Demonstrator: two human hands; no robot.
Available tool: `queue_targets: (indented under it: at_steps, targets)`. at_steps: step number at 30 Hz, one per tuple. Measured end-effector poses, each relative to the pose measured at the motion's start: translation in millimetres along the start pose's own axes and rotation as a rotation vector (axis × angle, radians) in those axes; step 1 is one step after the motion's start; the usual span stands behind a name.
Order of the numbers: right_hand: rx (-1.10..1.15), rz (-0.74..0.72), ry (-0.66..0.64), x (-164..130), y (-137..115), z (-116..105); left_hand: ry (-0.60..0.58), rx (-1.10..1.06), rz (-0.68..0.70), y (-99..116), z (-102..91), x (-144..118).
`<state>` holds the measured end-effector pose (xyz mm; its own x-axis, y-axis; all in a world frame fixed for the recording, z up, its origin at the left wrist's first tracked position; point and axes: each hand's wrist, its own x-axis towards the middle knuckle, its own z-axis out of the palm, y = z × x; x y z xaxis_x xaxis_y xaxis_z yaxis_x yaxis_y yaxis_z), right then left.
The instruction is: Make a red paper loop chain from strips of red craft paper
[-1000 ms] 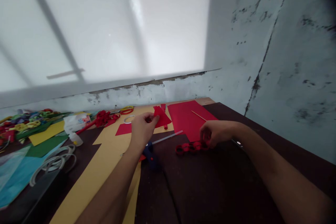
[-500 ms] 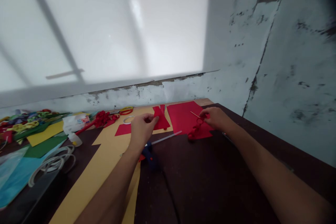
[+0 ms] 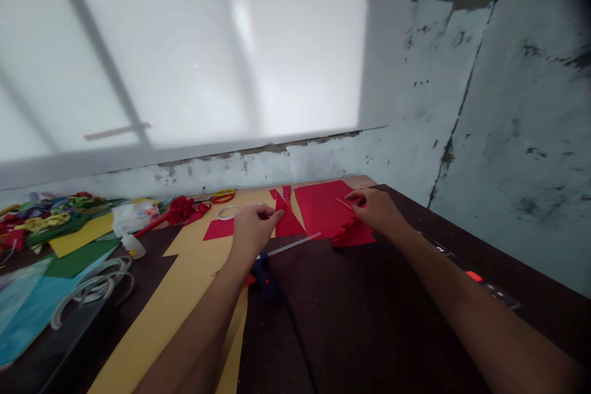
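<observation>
- Two hands are working on the table (image 3: 369, 320).
- My left hand (image 3: 252, 229) is pinching a red paper piece (image 3: 286, 218).
- My right hand (image 3: 376, 209) is resting on the red sheet (image 3: 323, 209) by a paper chain (image 3: 346, 235); can't tell its grip.

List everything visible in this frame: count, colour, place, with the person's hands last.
table: one, dark brown, fills the foreground
yellow sheet: one, long, left of centre
red sheet: one, far centre
red pieces: a few, left of the red sheet
red chain: one, bunched at the red sheet's near edge
stick: one, thin, pale, on the red sheet
glue gun: one, blue, centre
scissors: one, red and yellow handles, far left of centre
tape rings: several, whitish, left
left hand: grip on a red piece
right hand: on the red sheet, by the stick
</observation>
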<state>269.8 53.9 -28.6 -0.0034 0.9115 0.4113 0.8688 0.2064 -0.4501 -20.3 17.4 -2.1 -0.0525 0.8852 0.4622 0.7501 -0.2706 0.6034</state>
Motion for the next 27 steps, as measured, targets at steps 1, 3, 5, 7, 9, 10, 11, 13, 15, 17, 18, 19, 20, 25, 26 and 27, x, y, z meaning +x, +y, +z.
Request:
queue_targets:
  at_steps: [1, 3, 5, 7, 9, 10, 11, 13, 15, 17, 18, 19, 20, 25, 26, 27]
  targets:
    - [0.099, -0.040, -0.004, -3, -10, 0, -0.009, -0.013, 0.012, 0, 0.6, 0]
    - [0.256, -0.115, -0.048, -12, -31, 2, -0.028, -0.059, 0.036, 0, 1.7, 0]
    - [0.376, -0.182, -0.128, -21, -48, 5, -0.080, -0.146, 0.050, 2, 2.6, -1]
    - [0.526, -0.209, -0.183, -29, -61, 7, -0.182, -0.281, 0.044, 7, 3.5, -4]
    - [0.731, -0.203, -0.266, -35, -69, 9, -0.303, -0.447, -0.009, 12, 4.9, -7]
    - [0.833, -0.184, -0.319, -37, -71, 9, -0.359, -0.529, -0.054, 15, 5.7, -8]
    - [0.921, -0.160, -0.370, -38, -73, 9, -0.399, -0.598, -0.101, 16, 6.6, -9]
    - [1.039, -0.129, -0.454, -41, -77, 9, -0.450, -0.690, -0.183, 19, 8.2, -11]
    - [1.088, -0.130, -0.484, -42, -80, 10, -0.458, -0.705, -0.213, 19, 8.9, -12]
    - [1.104, -0.122, -0.470, -42, -81, 10, -0.439, -0.669, -0.192, 17, 8.6, -12]
    - [1.106, -0.110, -0.457, -42, -82, 10, -0.427, -0.649, -0.174, 16, 8.1, -11]
    - [1.104, -0.092, -0.440, -42, -82, 10, -0.412, -0.631, -0.155, 15, 7.6, -10]
    - [1.101, -0.074, -0.429, -42, -83, 9, -0.395, -0.614, -0.139, 13, 7.0, -9]
    - [1.089, -0.005, -0.408, -42, -81, 7, -0.340, -0.573, -0.118, 8, 6.5, -4]
    - [1.106, 0.011, -0.404, -41, -80, 7, -0.342, -0.589, -0.122, 7, 6.7, -4]
    - [1.131, 0.032, -0.391, -41, -79, 9, -0.341, -0.606, -0.124, 7, 7.1, -3]
